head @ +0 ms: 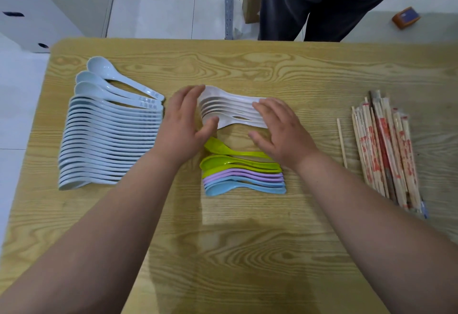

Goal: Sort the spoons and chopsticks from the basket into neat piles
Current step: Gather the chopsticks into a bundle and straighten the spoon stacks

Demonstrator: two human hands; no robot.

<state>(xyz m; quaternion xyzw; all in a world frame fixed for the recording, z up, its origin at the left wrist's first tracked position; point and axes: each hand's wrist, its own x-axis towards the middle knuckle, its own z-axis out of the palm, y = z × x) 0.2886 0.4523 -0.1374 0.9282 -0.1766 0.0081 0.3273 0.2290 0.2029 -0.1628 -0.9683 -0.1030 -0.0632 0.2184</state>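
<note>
Two hands bracket the stack of nested white plastic spoons [230, 108] at the centre of the frame, on the wood-grain table [247, 239]. The left hand [181, 125], fingers straight and spread, touches the bowl end. The right hand [282, 130], equally flat, rests on the handles. The stack's long axis runs left to right, so squaring it likely means pressing inward from both ends.

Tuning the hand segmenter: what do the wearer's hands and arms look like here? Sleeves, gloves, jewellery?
The left hand and right hand are bare: no gloves, rings, watch or bands. No sleeve comes into view; both limbs are uncovered up to the frame edge. No markings, straps or cables show.
</note>
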